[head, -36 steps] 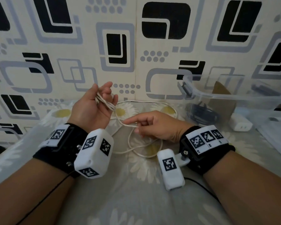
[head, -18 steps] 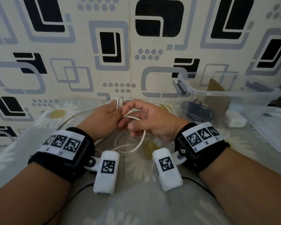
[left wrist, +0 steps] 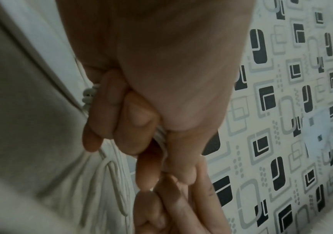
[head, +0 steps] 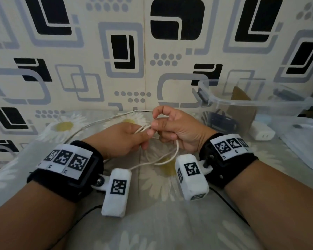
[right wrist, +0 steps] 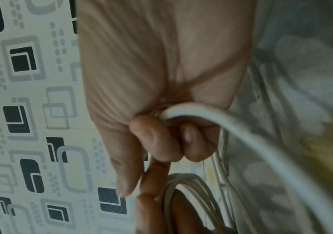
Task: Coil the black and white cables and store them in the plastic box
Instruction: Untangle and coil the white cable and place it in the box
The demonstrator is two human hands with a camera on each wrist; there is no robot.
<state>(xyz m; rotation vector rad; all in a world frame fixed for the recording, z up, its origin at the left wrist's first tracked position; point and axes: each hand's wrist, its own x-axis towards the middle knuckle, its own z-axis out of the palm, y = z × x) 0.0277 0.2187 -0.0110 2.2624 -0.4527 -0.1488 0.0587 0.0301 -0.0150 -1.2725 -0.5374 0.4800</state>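
Observation:
My left hand (head: 134,136) grips a bundle of white cable (head: 143,128) loops, its fingers curled round them in the left wrist view (left wrist: 121,131). My right hand (head: 170,127) meets it from the right, thumb and fingers pinching a strand of the same white cable (right wrist: 201,114). Slack loops of it hang below both hands (head: 163,159) and one long strand arcs left over the bedsheet (head: 98,123). The clear plastic box (head: 257,103) stands at the right with the black cable (head: 222,121) coiled inside it.
A white charger block (head: 260,132) lies in front of the box, with the clear box lid (head: 305,141) at the far right. A patterned wall (head: 125,51) rises close behind. The daisy-print bedsheet (head: 152,213) covers the surface.
My left hand came down from a raised, open-fingered hold and turned palm down, closing on the loops. My right hand moved up to meet it and now pinches a strand.

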